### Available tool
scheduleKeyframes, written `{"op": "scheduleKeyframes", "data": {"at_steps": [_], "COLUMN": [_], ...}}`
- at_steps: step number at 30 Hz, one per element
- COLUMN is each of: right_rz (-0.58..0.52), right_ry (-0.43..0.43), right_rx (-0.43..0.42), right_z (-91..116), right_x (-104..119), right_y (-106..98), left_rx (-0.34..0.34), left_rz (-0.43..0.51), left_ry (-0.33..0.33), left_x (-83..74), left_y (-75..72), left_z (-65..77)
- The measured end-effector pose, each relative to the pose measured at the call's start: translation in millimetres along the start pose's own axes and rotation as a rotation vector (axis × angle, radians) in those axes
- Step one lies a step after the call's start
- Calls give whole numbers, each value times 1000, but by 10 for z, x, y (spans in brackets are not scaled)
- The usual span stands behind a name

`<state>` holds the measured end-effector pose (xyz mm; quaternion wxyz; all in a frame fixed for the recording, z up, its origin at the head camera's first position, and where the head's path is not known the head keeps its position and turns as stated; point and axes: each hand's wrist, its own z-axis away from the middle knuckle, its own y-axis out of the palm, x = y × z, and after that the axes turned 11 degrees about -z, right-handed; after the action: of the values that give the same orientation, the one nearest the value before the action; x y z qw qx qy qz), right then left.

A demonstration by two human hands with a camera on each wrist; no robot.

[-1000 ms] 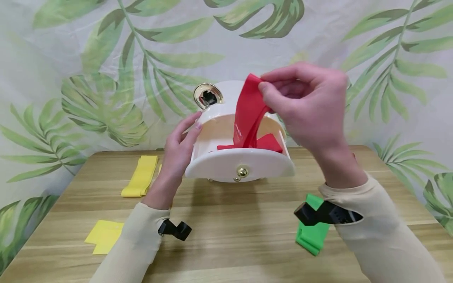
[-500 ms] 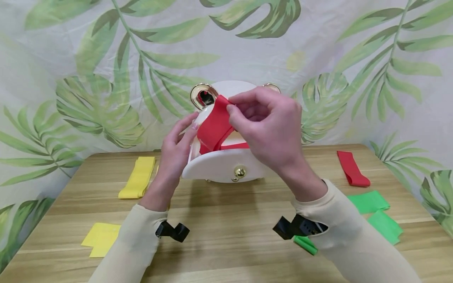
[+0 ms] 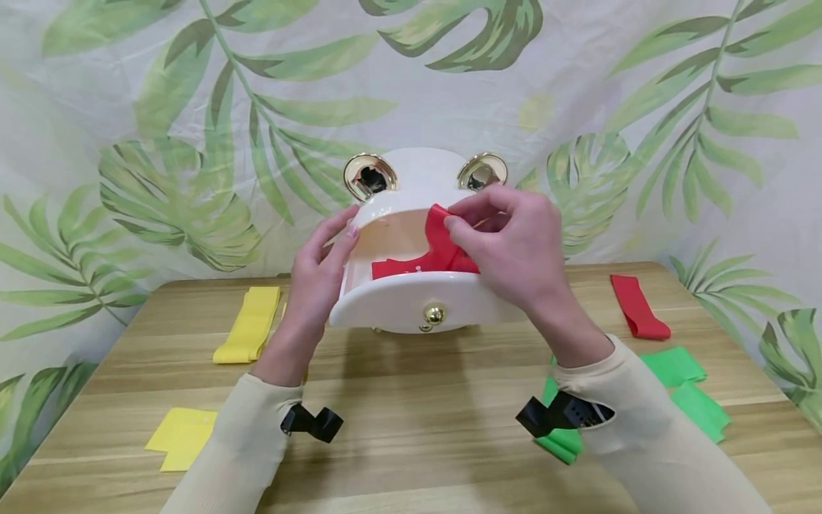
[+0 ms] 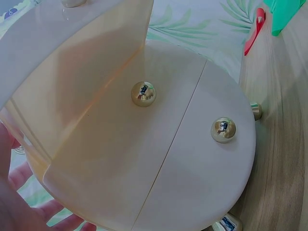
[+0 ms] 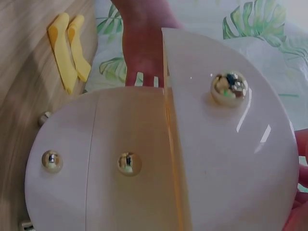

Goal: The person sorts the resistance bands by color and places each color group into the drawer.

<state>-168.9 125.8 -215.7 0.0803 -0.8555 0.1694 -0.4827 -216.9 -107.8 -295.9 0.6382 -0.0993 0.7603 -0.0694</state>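
A white cabinet (image 3: pixel 420 171) with gold-ringed eyes stands toward the back of the table, its top drawer (image 3: pixel 385 303) pulled out. My right hand (image 3: pixel 520 246) pinches a strip of red band (image 3: pixel 438 239) between thumb and fingers, just above the drawer. The band's lower part runs down into the drawer, where more red band lies flat behind the drawer front. My left hand (image 3: pixel 317 275) rests against the left side of the cabinet, thumb beside the drawer opening. In the left wrist view, its fingers (image 4: pixel 50 210) extend along the cabinet's side. Gold knobs (image 5: pixel 129 163) dot the front.
A yellow band (image 3: pixel 247 325) and a yellow piece (image 3: pixel 183 439) lie on the left of the wooden table (image 3: pixel 411 428). To the right lie a folded red band (image 3: pixel 638 307) and several green bands (image 3: pixel 700 410). A leaf-print cloth (image 3: pixel 321 64) hangs behind.
My right hand first brought the red band left and down toward the drawer, then moved back slightly right and lower. More red now lies flat inside. My left hand stays at the cabinet's side.
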Motion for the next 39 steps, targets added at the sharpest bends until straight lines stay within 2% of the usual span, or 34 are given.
{"op": "scheduleKeyframes", "data": {"at_steps": [9, 13, 18, 26, 39], "right_rz": [147, 159, 178, 177, 89], "right_ry": [229, 299, 342, 332, 259], "right_rx": [82, 101, 104, 77, 24], "right_z": [-6, 5, 27, 62, 132], "right_x": [-109, -184, -271, -369, -485], "right_y": [-198, -258, -314, -393, -532], "left_rx": [-3, -1, 0, -3, 1], "left_rz": [-8, -4, 3, 7, 10], "left_ry": [2, -4, -4, -1, 0], "left_x": [24, 25, 23, 17, 6], "left_y": [5, -1, -5, -9, 2], "left_z": [-6, 1, 3, 1, -2]}}
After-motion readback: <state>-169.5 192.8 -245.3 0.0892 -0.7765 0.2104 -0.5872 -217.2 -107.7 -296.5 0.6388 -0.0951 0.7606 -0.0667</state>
